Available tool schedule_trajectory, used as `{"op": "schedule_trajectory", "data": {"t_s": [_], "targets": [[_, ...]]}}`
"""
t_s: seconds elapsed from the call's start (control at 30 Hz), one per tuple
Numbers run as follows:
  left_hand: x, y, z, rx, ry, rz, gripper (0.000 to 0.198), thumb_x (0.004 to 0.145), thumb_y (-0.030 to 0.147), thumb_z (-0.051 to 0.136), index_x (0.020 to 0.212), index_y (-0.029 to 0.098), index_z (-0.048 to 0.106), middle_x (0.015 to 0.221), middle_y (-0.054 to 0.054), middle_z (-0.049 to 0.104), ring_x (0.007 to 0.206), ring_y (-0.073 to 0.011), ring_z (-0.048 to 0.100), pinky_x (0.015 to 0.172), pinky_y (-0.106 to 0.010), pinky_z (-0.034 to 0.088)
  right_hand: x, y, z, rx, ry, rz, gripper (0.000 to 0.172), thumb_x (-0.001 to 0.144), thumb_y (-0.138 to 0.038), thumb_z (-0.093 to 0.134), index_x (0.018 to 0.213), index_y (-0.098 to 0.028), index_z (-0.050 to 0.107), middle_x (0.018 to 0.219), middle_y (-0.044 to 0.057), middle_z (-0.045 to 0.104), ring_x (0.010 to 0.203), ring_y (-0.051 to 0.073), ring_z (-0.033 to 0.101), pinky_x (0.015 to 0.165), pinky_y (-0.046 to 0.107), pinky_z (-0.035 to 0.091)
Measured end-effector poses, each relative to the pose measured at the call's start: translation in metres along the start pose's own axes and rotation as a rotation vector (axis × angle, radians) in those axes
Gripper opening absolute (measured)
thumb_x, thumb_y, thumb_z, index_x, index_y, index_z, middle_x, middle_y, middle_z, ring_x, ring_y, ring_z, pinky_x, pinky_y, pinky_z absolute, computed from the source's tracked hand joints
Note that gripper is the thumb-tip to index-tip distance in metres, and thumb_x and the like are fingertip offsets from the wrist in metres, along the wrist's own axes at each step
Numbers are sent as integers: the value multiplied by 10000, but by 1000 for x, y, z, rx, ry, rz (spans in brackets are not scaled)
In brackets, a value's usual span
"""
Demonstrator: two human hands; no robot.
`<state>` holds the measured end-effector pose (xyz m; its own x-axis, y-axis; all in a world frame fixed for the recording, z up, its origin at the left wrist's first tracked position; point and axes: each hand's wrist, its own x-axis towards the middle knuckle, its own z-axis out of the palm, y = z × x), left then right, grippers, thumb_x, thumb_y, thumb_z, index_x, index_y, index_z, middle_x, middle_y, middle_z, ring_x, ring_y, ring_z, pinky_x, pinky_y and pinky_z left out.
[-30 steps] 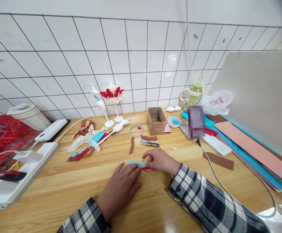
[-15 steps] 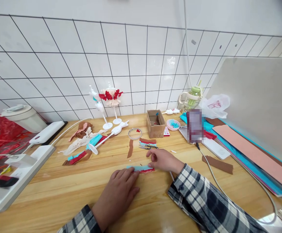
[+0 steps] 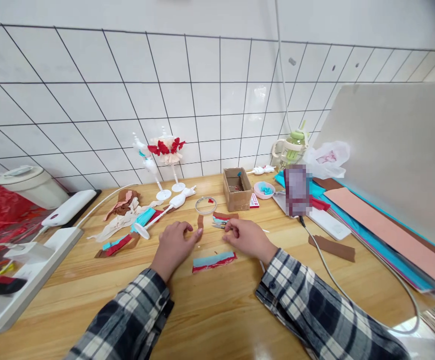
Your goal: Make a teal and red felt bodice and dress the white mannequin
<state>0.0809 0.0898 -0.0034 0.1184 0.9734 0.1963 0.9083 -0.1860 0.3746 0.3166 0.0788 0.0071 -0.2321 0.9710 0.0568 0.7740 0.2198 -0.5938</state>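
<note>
A small blue and red cloth piece (image 3: pixel 213 261) lies flat on the wooden table (image 3: pixel 221 310), between my two hands and touched by neither. My left hand (image 3: pixel 174 245) rests on the table just beyond it, fingers loosely spread, fingertips next to a narrow brown strip (image 3: pixel 200 221). My right hand (image 3: pixel 248 238) lies to the right, fingers curled, its fingertips at small black snips (image 3: pixel 219 226) and a little pile of red and blue scraps (image 3: pixel 223 217). I cannot tell whether it grips anything.
Behind stand a cardboard box (image 3: pixel 237 189), a clear ring (image 3: pixel 206 204), white doll stands with a red and cream dress (image 3: pixel 166 148), cloth scraps (image 3: pixel 127 220), a pink bowl (image 3: pixel 264 189) and a green cup (image 3: pixel 292 146). Coloured sheets (image 3: pixel 375 220) lie right, a power strip (image 3: pixel 22 280) left.
Both hands have let go of the blue and red piece and moved away from me: the left to the brown strip, the right to the snips. The piece now lies alone.
</note>
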Motion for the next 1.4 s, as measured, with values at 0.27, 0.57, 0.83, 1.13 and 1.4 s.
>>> {"op": "schedule_trajectory", "data": {"t_s": [0.27, 0.57, 0.83, 1.13, 1.4], "targets": [[14, -8, 13, -212, -38, 13, 238, 794, 430, 568, 766, 202, 631, 879, -60, 653, 889, -243, 585, 820, -370, 431, 4, 5, 2, 25, 13, -21, 144, 826, -337, 617, 897, -212, 608, 627, -55, 549, 598, 103, 496, 540, 231, 260], [-32, 7, -19, -668, -160, 122, 218, 868, 381, 524, 850, 178, 601, 820, -38, 679, 773, -170, 638, 729, -273, 507, -6, -10, 2, 948, -196, -138, 603, 837, -628, 501, 1289, -229, 484, 1329, 121, 508, 1160, 217, 510, 833, 322, 444], [-65, 21, -35, -453, -13, 394, 107, 848, 198, 576, 845, 214, 682, 828, -26, 712, 783, -145, 655, 735, -240, 508, -25, -39, 12, 1042, -554, 81, 639, 700, -648, 658, 1128, -184, 564, 921, 58, 644, 730, 152, 608, 632, 293, 516], [-70, 16, -30, -877, -30, 23, 114, 806, 283, 646, 766, 186, 690, 790, -36, 701, 699, -143, 659, 644, -229, 550, -26, -41, 6, 697, -387, -147, 169, 791, -267, 649, 923, -165, 672, 726, 16, 630, 607, 105, 521, 534, 217, 424], [-69, 17, -28, -1034, -90, -97, 146, 683, 262, 754, 794, 180, 707, 806, -26, 697, 719, -148, 669, 673, -238, 566, -26, -39, 0, 584, -163, -282, 138, 784, -273, 660, 864, -161, 648, 714, -10, 563, 584, 92, 423, 529, 213, 349]]}}
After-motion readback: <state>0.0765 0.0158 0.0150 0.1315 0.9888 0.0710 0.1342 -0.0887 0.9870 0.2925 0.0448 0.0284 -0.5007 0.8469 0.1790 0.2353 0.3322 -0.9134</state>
